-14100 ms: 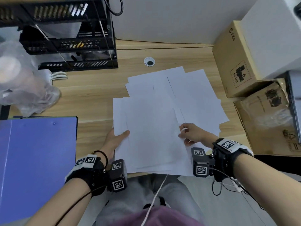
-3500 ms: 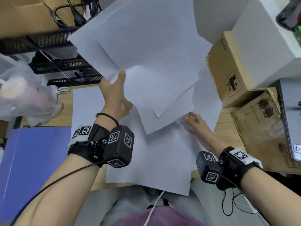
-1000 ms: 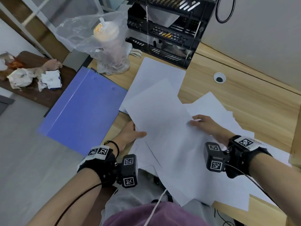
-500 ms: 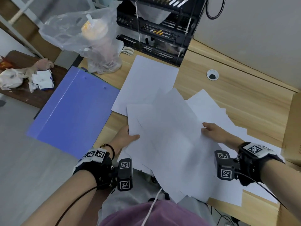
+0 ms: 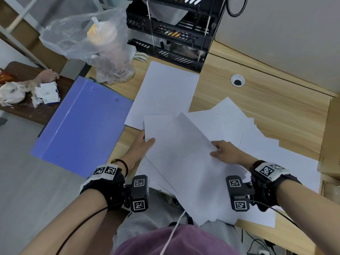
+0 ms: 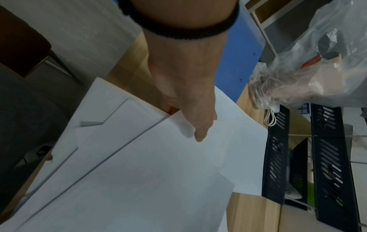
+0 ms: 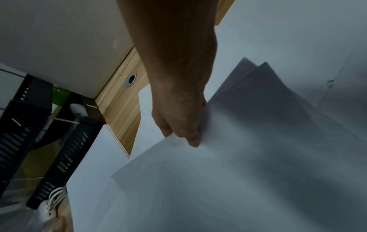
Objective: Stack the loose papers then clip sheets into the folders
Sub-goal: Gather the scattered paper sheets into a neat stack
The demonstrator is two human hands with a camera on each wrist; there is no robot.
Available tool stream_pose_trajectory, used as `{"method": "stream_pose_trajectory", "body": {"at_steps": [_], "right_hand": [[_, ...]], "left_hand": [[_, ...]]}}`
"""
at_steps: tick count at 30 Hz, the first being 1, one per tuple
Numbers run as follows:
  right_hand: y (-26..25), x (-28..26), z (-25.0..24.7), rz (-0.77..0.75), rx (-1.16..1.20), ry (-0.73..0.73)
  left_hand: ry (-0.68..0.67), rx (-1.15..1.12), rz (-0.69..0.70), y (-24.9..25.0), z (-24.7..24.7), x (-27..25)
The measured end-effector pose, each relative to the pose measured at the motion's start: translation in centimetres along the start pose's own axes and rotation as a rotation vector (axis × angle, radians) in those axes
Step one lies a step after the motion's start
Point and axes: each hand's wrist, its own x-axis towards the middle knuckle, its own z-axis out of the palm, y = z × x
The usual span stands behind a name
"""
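A loose bundle of white sheets (image 5: 184,159) is held over the desk's near edge. My left hand (image 5: 143,144) grips its left edge, thumb on top (image 6: 200,135) and fingers under the paper. My right hand (image 5: 222,152) pinches the right edge of the top sheets (image 7: 190,138). More white sheets (image 5: 248,129) lie fanned on the desk to the right. One neat sheet or small pile (image 5: 165,92) lies further back. A blue folder (image 5: 81,126) lies shut at the desk's left edge and sticks out past it.
A black mesh tray rack (image 5: 171,30) stands at the back. A clear plastic bag with a drink cup (image 5: 103,45) sits at the back left. A cable hole (image 5: 237,80) is in the wooden desk (image 5: 266,100). A cardboard box (image 5: 331,140) is at the right edge.
Both hands have drawn the bundle closer to the desk's near edge and squared it a little; the right hand has slid left along the top sheets. The head view has shifted.
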Motion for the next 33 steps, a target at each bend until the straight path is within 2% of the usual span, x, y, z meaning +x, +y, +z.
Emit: {"method": "stream_pose_trajectory", "body": {"at_steps": [2, 5, 8, 15, 17, 20, 23, 26, 29, 33], "right_hand": [[0.4, -0.1, -0.4, -0.002, -0.068, -0.035], [0.9, -0.2, -2.0, 0.035, -0.180, 0.021], [0.5, 1.1, -3.4, 0.013, -0.265, 0.069], [-4.1, 4.9, -3.4, -0.340, -0.443, 0.283], [-5.5, 5.4, -3.3, -0.375, -0.466, 0.284], [-6.8, 5.8, -3.4, -0.288, -0.508, 0.162], [-6.7, 5.6, -4.1, -0.253, -0.444, 0.145], [-5.9, 4.5, -5.4, -0.183, -0.371, 0.163], [-4.4, 3.4, -6.7, -0.100, -0.261, 0.249], [-2.8, 2.2, -7.7, -0.050, -0.024, 0.315]], "left_hand": [[0.050, 0.034, 0.042, 0.2, 0.1, 0.0], [0.115, 0.060, 0.054, 0.0, -0.3, 0.3], [0.085, 0.070, 0.027, -0.5, -0.6, 0.7], [0.030, 0.067, -0.032, 0.0, -0.8, 0.2], [0.030, 0.040, -0.042, 0.0, -0.9, 0.0], [0.026, 0.007, -0.068, 0.2, -1.1, -0.3], [0.015, -0.029, -0.133, 0.3, -0.9, -0.1], [0.014, -0.042, -0.184, 0.1, -0.7, 0.1], [0.014, -0.033, -0.198, -0.2, -0.2, 0.2], [-0.007, 0.009, -0.206, -0.7, 0.0, 0.7]]}}
